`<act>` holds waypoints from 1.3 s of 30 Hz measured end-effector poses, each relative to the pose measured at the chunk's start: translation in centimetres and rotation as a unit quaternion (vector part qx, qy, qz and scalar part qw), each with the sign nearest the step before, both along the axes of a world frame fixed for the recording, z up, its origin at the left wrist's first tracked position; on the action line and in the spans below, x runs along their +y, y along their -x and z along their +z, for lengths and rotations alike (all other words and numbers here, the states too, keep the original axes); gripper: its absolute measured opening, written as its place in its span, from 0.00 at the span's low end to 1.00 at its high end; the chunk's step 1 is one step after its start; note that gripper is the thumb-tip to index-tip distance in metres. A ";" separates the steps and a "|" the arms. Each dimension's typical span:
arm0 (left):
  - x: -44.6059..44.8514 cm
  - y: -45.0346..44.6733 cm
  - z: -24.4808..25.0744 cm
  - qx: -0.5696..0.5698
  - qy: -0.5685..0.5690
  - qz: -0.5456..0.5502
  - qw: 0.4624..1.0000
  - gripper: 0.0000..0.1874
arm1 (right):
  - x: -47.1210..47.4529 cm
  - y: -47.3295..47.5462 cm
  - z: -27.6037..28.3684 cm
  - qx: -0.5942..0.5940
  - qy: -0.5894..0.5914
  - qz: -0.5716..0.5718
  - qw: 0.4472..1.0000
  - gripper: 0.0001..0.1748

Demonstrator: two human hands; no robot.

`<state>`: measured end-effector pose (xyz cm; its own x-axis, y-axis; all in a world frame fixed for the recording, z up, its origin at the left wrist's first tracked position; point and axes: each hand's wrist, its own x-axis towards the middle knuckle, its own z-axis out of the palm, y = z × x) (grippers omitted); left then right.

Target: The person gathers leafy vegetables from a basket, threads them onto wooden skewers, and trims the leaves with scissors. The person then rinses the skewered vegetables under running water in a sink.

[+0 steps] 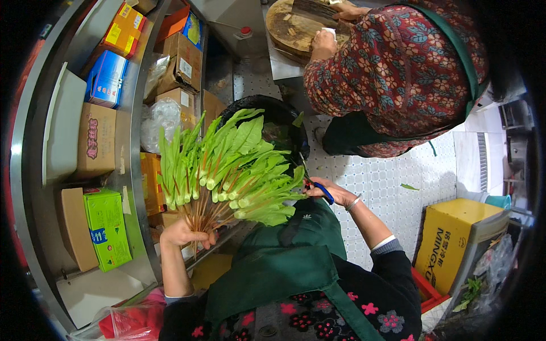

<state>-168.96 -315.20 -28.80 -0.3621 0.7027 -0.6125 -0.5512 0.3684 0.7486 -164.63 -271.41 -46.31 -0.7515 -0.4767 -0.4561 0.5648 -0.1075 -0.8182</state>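
Note:
My left hand point(190, 234) is closed around a bundle of thin wooden skewers point(202, 215) below the picture's middle. Leafy green stalks with pale cut ends point(239, 170) are threaded on the skewers and fan out above the fist. To their right, my right hand point(327, 192) grips scissors with blue and red handles point(323, 192); the blades point up beside the leaves. Whether the blades touch a leaf I cannot tell. Behind the greens stands a round bin lined with a black bag point(298, 128), with some green scraps inside.
A co-worker in a floral top point(396, 68) stands close at upper right, hands at a round wooden chopping board point(283, 25) with a cleaver point(315, 13). Metal shelving point(132, 170) with boxes runs along the left. A yellow box point(448, 238) stands at right; a leaf point(410, 186) lies on the tiled floor.

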 end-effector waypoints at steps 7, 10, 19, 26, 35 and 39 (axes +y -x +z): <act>0.1 -0.4 0.8 -0.008 0.030 0.040 0.999 0.15 | 1.7 0.8 -1.4 -0.075 -0.128 -0.021 0.989 0.25; 0.0 -0.2 1.1 -0.001 0.032 0.039 0.999 0.16 | 2.4 2.4 -2.1 0.040 -0.122 0.042 0.991 0.32; -0.5 0.0 1.4 -0.026 0.046 0.002 0.999 0.13 | -1.4 9.5 -2.6 -0.016 0.021 0.162 0.986 0.34; -0.8 -0.1 2.0 -0.030 0.062 -0.023 0.997 0.09 | -2.3 10.0 -1.1 -0.001 -0.089 0.036 0.995 0.20; -1.7 -0.8 1.4 -0.053 0.049 -0.007 0.997 0.10 | -3.0 12.7 -0.7 0.102 -0.047 0.176 0.978 0.38; -1.6 -0.9 1.2 -0.046 0.088 -0.006 0.995 0.09 | -5.2 15.3 -1.4 0.110 0.026 0.129 0.985 0.24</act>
<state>-168.10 -316.84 -27.56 -0.2913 0.5851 -0.7568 -0.6097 0.4961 0.6182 -179.88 -276.65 -47.71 -0.6798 -0.6835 -0.2659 0.3890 -0.0287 -0.9208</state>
